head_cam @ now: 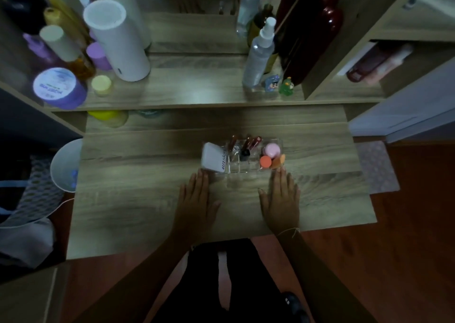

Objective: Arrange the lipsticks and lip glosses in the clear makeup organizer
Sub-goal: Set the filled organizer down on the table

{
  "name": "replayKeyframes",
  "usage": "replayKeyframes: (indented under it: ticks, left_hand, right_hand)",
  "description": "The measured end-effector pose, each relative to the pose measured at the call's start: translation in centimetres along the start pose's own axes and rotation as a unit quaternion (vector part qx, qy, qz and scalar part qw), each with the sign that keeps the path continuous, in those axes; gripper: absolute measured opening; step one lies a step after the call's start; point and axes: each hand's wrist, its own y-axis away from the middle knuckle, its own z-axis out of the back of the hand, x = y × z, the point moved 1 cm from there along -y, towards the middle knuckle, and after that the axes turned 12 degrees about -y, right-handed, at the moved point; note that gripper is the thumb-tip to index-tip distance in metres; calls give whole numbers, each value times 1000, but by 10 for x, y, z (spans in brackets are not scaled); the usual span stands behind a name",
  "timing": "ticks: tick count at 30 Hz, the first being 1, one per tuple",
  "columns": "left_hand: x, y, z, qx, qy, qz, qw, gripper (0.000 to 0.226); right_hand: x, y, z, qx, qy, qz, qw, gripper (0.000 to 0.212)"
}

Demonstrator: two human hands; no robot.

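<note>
The clear makeup organizer (279, 142) stands in the middle of the wooden table (138, 194). Several dark red lip glosses (253, 142) lean in its back slots, and a black-capped one (245, 154) stands in front of them. A white box (213, 159) fills its left part. A pink jar (271, 150), an orange puff (265, 161) and an orange sponge (279, 162) sit in its right part. My left hand (198, 199) lies flat on the table just before the organizer's left end. My right hand (282, 199) lies flat before its right end. Both hold nothing.
A raised shelf (197, 96) behind carries a white cylinder (115, 39), a purple tub (59, 87), a spray bottle (259, 54), small figures (272, 83) and other bottles. A white bowl (66, 165) sits off the table's left edge. The floor lies to the right.
</note>
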Motion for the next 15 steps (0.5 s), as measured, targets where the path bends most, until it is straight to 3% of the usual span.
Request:
replayKeyframes:
  ticks: [15]
  left_hand:
    - [-98,-41,-8,-10,-18,-11,1000,72]
  right_hand:
    - [-90,-40,45,-3,2,16,1000,69]
